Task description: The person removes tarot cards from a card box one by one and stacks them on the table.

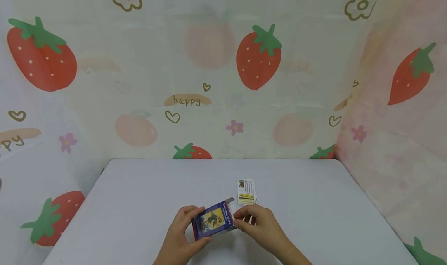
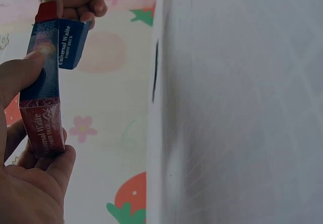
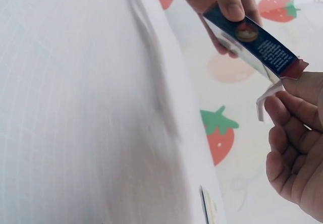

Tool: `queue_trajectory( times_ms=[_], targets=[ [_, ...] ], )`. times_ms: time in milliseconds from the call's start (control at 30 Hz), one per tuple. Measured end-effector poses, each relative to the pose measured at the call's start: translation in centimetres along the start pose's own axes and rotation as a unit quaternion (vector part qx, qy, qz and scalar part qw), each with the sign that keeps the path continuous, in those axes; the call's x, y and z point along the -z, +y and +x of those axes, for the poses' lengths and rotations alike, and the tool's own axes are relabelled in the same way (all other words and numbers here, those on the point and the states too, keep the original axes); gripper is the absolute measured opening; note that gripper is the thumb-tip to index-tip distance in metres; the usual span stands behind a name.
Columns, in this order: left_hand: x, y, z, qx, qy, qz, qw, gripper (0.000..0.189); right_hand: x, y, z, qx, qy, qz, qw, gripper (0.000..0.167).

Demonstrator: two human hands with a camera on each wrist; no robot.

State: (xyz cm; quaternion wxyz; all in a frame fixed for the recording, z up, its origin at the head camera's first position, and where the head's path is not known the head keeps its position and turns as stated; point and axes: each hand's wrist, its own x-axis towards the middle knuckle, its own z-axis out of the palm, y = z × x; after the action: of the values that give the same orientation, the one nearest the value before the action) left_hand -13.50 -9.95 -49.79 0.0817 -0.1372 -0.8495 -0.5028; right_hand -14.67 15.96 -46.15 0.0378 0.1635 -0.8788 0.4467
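A blue and red tarot card box, printed "Universal Waite Tarot Deck", is held above the table by my left hand. In the left wrist view, the thumb lies on the box's narrow blue side and fingers support it from the other side. The box's end flap stands open. My right hand is at that open end, thumb and index finger pinching the flap; its other fingers are curled loosely, as the right wrist view shows. The inside of the box is hidden.
A small stack of tarot cards lies on the white table just beyond the right hand, slightly fanned. A strawberry-printed curtain rises behind the table and on both sides.
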Motion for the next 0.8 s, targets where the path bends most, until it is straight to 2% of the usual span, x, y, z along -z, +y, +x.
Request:
queue_trajectory(
  times_ms=[267, 800],
  targets=[
    [0.02, -0.16, -0.06, -0.007, 0.001, 0.005, 1.0000, 0.075, -0.29, 0.45, 0.07, 0.006, 0.005, -0.019, 0.9998, 0.007],
    [0.09, 0.06, -0.04, -0.004, 0.000, 0.006, 1.0000, 0.074, 0.11, 0.34, -0.03, 0.022, 0.012, -0.009, 0.9996, 0.008]
  ],
)
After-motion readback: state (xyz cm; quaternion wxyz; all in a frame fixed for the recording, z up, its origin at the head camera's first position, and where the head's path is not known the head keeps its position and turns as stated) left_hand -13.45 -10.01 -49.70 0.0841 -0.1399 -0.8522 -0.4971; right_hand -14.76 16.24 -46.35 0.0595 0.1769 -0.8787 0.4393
